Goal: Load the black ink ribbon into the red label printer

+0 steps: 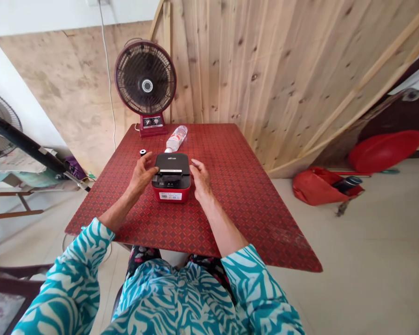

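Note:
A small black-topped printer (172, 164) with a red base and a white label on its front sits on the table. At its left side is my left hand (142, 173), fingers apart, with the thumb at the edge of the lid. My right hand (200, 179) is by the opposite side, its fingers loosely bent and spread, the tips at or very near the casing. Neither hand is wrapped round the printer. Just behind it lies a clear plastic bottle (177, 138) with a white cap. A small white-topped roll (143, 152) stands beyond my left fingers.
The table (237, 186) has a red patterned cover. A maroon fan (145, 79) stands at its back left, against wooden boards (244, 60). Another fan (3, 121) is at far left. On the floor to the right are a red bag (310, 188) and a red basin (386, 151).

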A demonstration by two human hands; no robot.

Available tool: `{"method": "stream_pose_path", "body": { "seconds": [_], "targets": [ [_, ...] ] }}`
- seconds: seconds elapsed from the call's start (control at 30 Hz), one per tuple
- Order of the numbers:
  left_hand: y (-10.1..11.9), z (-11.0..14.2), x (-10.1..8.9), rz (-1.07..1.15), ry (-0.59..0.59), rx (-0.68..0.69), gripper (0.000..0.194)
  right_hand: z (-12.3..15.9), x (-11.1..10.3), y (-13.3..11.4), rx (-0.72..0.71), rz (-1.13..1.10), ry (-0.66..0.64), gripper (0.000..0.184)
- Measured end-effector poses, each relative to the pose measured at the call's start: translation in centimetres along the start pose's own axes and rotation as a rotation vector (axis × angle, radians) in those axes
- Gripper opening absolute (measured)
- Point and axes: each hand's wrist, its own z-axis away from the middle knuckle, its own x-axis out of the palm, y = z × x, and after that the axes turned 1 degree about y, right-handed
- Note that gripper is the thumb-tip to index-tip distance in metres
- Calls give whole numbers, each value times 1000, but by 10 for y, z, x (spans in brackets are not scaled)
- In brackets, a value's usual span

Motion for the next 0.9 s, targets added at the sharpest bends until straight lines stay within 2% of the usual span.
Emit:
{"method": "stream_pose_path", "body": {
  "seconds": [0.17,0.37,0.57,0.73,0.9],
  "targets": [
    [-2,0,1,165,-73,-170,79,-4,2,2,-54,37,-67,47],
    [-6,7,0,285,-172,-352,71,-7,1,13,-122,105,-101,50],
    [-3,9,-1,325,-267,-323,72,-6,-8,14,-156,150,-170,54],
    [-5,16,5,363,-242,-307,70,-3,-6,12,-140,122,-150,56],
    [-11,36,11,538,-223,-309,70,-1,-2,11,-125,78,-103,55]
  ]
}}
